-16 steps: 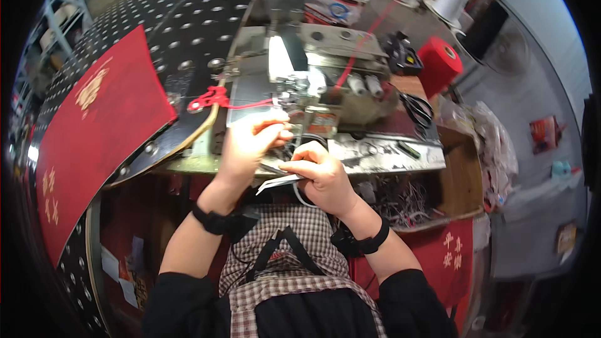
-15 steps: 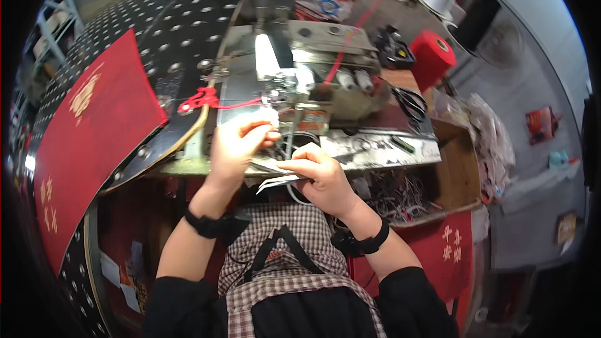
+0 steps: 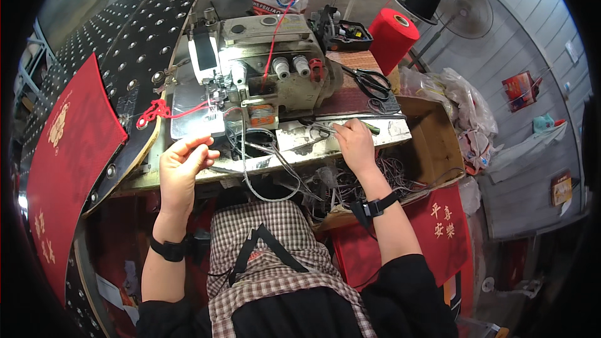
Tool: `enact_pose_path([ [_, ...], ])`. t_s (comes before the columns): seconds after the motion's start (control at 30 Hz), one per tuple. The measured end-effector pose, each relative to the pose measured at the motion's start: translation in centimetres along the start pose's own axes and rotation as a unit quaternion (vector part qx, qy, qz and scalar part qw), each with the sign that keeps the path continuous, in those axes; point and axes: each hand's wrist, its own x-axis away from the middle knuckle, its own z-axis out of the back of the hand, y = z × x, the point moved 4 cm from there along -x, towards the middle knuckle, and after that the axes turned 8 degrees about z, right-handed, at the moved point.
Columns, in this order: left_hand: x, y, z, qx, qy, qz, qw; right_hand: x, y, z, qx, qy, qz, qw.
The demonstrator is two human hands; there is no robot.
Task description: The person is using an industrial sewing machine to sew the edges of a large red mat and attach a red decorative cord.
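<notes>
My left hand (image 3: 180, 172) is raised in front of the overlock sewing machine (image 3: 269, 56), thumb and fingertips pinched together; whatever is between them is too small to make out. A red cord (image 3: 161, 112) with a knotted bunch runs to the machine's needle area, just beyond that hand. My right hand (image 3: 357, 145) rests on the worn white front of the machine table (image 3: 294, 139), fingers closed on a thin grey metal tool that looks like tweezers (image 3: 322, 128). A small green-handled item (image 3: 374, 129) lies beside these fingers. Grey strips (image 3: 247, 178) loop down between my hands.
Black scissors (image 3: 372, 83) lie right of the machine, near a red thread cone (image 3: 394, 31). A cardboard box (image 3: 432, 141) of thread scraps stands below right. A red printed panel (image 3: 72, 150) lies on the studded black table (image 3: 141, 31) at left.
My hands have drawn apart. The right one has moved with the tweezers from beside the left onto the white table front; the left has backed away from the needle area. The view has shifted.
</notes>
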Motion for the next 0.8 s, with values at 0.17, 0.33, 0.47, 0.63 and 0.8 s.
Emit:
enact_pose_path([
  [0.17,0.3,-0.3,-0.2,0.009,0.008,0.003,1.0,0.7,1.8,0.9,0.031,0.059,-0.039,0.997],
  [0.33,0.3,-0.2,-0.5,0.025,-0.017,-0.004,1.0,0.7,5.2,1.4,0.135,-0.037,-0.041,0.989],
  [0.47,0.6,0.0,-1.0,0.067,-0.053,0.014,0.996,0.1,6.4,1.1,0.16,-0.106,-0.052,0.98],
  [0.63,0.8,0.5,-0.8,0.09,-0.076,0.046,0.992,-1.0,3.8,2.6,0.092,-0.069,-0.089,0.989],
  [0.8,1.1,1.0,-0.8,0.087,-0.158,0.064,0.981,-1.8,-5.7,1.0,-0.447,-0.028,-0.114,0.887],
])
